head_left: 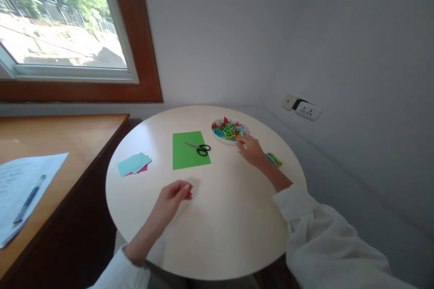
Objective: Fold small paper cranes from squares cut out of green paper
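My left hand (174, 193) hovers over the near part of the round white table (217, 235), its fingers curled in and the thumb pressed to them. Whether anything is inside it, I cannot make out. At the near right rim of a white bowl (224, 141) is my right hand (251, 148), fingertips drawn together; what they hold, if anything, is hidden. Small folded paper pieces (229, 130) in red, green, blue and yellow fill the bowl. Coloured paper strips (275, 159) lie partly behind my right hand and wrist.
Black-handled scissors (202, 149) rest on a green paper sheet (185, 156). Light blue paper pieces (134, 163) overlap a pink one (144, 169) at the table's left. A wooden desk (84, 133) beside it bears written sheets (13, 180) and a pen (30, 198). Walls stand behind and right.
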`<act>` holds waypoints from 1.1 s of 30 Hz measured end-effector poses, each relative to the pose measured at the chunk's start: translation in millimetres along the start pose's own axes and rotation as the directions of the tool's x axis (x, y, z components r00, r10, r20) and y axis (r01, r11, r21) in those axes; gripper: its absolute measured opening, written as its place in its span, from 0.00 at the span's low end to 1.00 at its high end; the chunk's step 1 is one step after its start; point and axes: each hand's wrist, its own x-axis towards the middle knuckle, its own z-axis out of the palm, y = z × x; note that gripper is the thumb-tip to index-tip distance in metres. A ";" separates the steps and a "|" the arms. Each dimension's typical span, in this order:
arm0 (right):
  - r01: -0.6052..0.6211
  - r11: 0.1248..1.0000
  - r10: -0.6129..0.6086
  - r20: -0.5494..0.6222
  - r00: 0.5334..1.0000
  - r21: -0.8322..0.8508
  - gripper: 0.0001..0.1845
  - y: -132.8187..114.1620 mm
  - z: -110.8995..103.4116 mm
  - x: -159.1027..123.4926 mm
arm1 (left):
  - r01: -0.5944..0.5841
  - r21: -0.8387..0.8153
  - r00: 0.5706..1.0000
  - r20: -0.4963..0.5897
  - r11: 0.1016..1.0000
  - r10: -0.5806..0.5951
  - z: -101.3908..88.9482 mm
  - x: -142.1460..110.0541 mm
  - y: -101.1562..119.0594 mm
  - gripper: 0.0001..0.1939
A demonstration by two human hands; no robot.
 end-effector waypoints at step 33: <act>0.109 0.983 -0.076 0.211 0.974 -0.151 0.19 -58.4 24.2 -54.4 | -0.461 0.832 0.882 0.389 0.308 0.267 -28.2 -10.1 -26.5 0.21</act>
